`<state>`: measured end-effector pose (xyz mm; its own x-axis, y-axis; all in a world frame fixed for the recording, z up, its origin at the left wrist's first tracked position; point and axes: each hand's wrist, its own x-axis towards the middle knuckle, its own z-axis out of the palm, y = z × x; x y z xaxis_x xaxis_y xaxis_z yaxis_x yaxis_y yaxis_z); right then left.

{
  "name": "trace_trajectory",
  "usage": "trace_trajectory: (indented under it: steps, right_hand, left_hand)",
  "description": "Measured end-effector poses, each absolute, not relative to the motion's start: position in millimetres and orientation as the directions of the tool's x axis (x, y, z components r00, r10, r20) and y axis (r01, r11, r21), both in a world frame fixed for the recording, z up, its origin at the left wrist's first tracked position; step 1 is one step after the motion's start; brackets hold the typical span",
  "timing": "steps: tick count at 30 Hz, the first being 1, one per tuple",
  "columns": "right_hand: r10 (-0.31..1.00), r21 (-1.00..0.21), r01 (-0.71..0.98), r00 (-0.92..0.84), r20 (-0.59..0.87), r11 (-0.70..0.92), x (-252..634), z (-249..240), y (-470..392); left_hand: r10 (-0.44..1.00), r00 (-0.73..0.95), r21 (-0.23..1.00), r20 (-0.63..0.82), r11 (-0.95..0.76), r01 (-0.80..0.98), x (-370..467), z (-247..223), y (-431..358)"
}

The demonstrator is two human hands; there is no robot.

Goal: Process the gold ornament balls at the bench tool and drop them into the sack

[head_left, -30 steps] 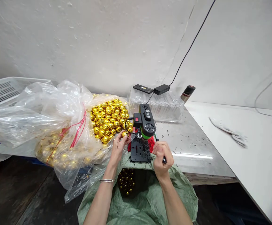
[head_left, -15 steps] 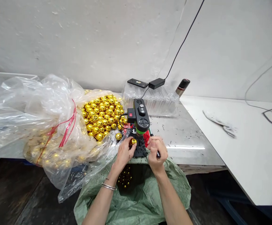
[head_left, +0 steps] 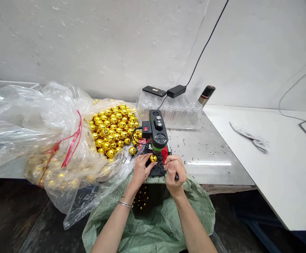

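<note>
Between its thumb and fingers, my left hand (head_left: 141,168) holds a shiny gold ball (head_left: 153,159), just under the head of a small black bench press (head_left: 159,131) with a red switch on its side. My right hand (head_left: 175,172) is wrapped round the black grip of the press's lever (head_left: 176,176). Small black scraps (head_left: 160,170) litter the base of the press. Beside it on the left lies a single gold ball (head_left: 132,150), apart from the heap of gold balls (head_left: 113,128). An open green sack (head_left: 165,225) hangs below my hands, with gold balls deep inside.
A clear plastic bag (head_left: 50,130) with red string (head_left: 72,144) covers the table's left side. Behind the press are a clear plastic case (head_left: 179,114), a power adapter (head_left: 176,91) and a can (head_left: 207,95). A white glove (head_left: 249,137) lies on the white table (head_left: 279,175).
My left hand has moved slightly right, bringing the gold ball from beside the press in under its head. My right hand stays closed on the lever, a little lower and further left.
</note>
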<state>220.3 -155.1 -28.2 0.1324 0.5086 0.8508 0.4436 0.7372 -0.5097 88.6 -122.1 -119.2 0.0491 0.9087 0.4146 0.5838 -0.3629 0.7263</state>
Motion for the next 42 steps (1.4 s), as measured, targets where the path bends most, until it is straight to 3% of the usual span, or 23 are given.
trace_trajectory:
  steps: [10, 24, 27, 33, 38, 42]
  right_hand:
    - [0.375, -0.374, 0.525, 0.11, 0.921, 0.765, 221.0, -75.4, -142.3]
    - [0.361, -0.322, 0.517, 0.027, 0.932, 0.793, 221.4, -72.0, -142.5]
    - [0.397, -0.388, 0.483, 0.09, 0.914, 0.785, 220.2, -51.8, -145.1]
    - [0.6, -0.65, 0.412, 0.262, 0.756, 0.639, 213.7, 2.8, -150.9]
    - [0.611, -0.657, 0.417, 0.258, 0.748, 0.628, 212.6, 6.1, -154.0]
    - [0.607, -0.674, 0.403, 0.299, 0.736, 0.619, 211.3, -3.4, -154.7]
  left_hand:
    - [0.905, 0.055, 0.711, 0.422, -0.368, 0.599, 88.9, -123.0, -123.3]
    - [0.911, 0.057, 0.712, 0.408, -0.357, 0.604, 89.3, -119.2, -121.9]
    - [0.91, 0.054, 0.716, 0.41, -0.358, 0.6, 90.1, -119.2, -118.6]
    - [0.888, 0.001, 0.732, 0.459, -0.379, 0.566, 88.6, -119.6, -141.1]
    - [0.852, 0.03, 0.69, 0.522, -0.443, 0.572, 76.9, -111.7, -178.2]
    - [0.858, -0.148, 0.707, 0.491, -0.294, 0.643, 60.5, -92.8, -149.1]
